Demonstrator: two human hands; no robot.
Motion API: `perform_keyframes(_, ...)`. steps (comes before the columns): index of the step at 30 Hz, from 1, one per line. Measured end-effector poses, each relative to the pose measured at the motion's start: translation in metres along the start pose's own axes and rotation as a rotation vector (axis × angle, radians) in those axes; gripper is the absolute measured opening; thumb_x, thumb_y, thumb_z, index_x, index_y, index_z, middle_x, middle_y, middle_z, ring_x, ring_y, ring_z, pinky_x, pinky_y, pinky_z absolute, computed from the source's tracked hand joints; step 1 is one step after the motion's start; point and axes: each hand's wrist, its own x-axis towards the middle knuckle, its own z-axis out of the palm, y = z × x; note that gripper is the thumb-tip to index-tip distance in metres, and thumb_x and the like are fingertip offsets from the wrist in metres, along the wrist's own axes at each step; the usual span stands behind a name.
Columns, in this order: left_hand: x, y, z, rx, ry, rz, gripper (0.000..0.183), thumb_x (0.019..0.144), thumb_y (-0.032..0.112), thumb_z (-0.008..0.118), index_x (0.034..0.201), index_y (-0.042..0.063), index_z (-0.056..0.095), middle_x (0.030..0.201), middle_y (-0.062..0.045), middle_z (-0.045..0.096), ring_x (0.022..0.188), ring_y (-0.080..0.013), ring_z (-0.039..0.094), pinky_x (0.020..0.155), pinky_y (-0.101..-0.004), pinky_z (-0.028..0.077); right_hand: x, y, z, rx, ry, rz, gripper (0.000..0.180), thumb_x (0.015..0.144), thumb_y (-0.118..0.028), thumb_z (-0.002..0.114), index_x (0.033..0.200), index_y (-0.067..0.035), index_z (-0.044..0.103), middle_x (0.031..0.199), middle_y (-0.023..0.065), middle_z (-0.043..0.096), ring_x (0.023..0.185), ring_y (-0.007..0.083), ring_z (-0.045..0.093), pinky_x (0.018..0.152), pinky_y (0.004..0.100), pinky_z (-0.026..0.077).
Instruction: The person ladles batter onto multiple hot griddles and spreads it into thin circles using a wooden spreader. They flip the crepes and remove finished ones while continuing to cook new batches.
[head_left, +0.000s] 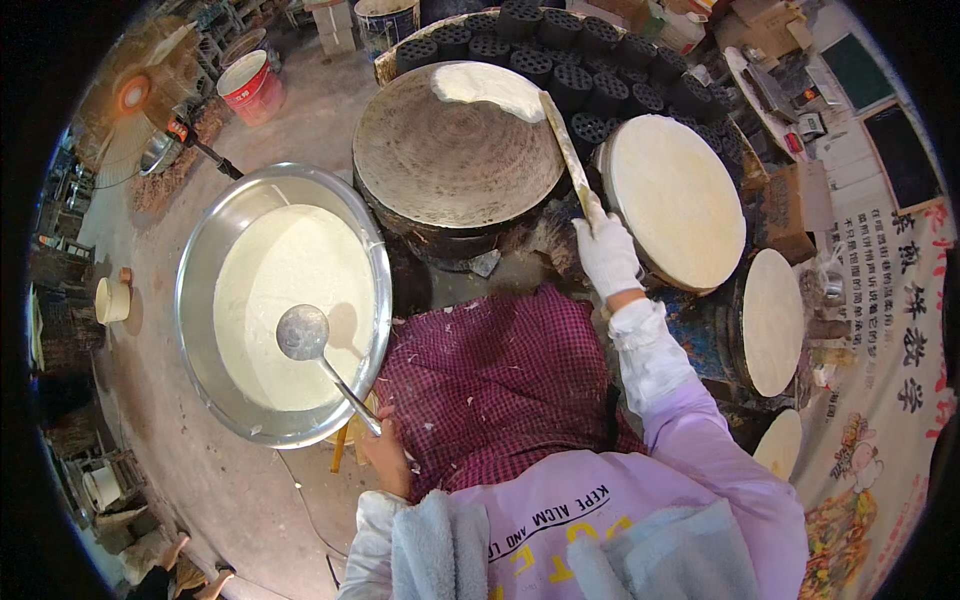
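Observation:
My bare left hand (386, 454) grips the handle of a metal ladle (303, 333). The ladle's bowl is over a wide steel basin (196, 341) of pale batter (262, 255); whether it touches the batter I cannot tell. In a white knit glove, my right hand (607, 255) is closed around a long batter-coated spreader (567, 156). The spreader's far end touches the right edge of a patch of white batter (487, 84). That patch lies along the far side of a round, dark griddle (450, 165).
Right of my right hand, a round griddle carries a pale pancake (675, 199); another pale disc (772, 322) lies beyond. Honeycomb coal briquettes (574, 82) are stacked behind the griddles. A fan (135, 93) and red bucket (252, 90) stand far left. A banner with writing (892, 315) hangs right.

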Motion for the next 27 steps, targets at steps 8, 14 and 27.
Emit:
perform_keyframes(8,0.023,-0.038,0.051,-0.006,0.024,0.360,0.045,0.082,0.004,0.051,0.125,-0.009,0.059,0.120,-0.018,0.067,0.113,-0.0247,0.063,0.102,-0.0337,0.044,0.054,-0.119,0.036,0.818,-0.289,0.192,0.047,0.093,-0.036,0.059,0.131,-0.008,0.059,0.114,0.0235,0.067,0.111,0.0399,0.062,0.096,0.0413,0.049)
perform_keyframes(14,0.030,-0.045,0.051,-0.096,0.074,0.255,0.043,0.083,0.004,0.050,0.121,-0.011,0.060,0.120,-0.018,0.066,0.113,-0.0259,0.063,0.103,-0.0343,0.043,0.080,-0.046,0.042,0.470,0.100,-0.095,0.049,0.091,-0.036,0.061,0.128,-0.004,0.062,0.114,0.0254,0.066,0.108,0.0395,0.063,0.094,0.0421,0.049)
perform_keyframes(27,0.037,-0.050,0.051,-0.084,0.140,0.236,0.038,0.083,0.007,0.052,0.113,-0.011,0.065,0.116,-0.018,0.069,0.112,-0.0275,0.063,0.103,-0.0352,0.043,0.084,-0.147,0.037,0.306,-0.229,-0.266,0.049,0.094,-0.035,0.058,0.138,-0.013,0.055,0.120,0.0238,0.063,0.111,0.0403,0.061,0.096,0.0445,0.048)
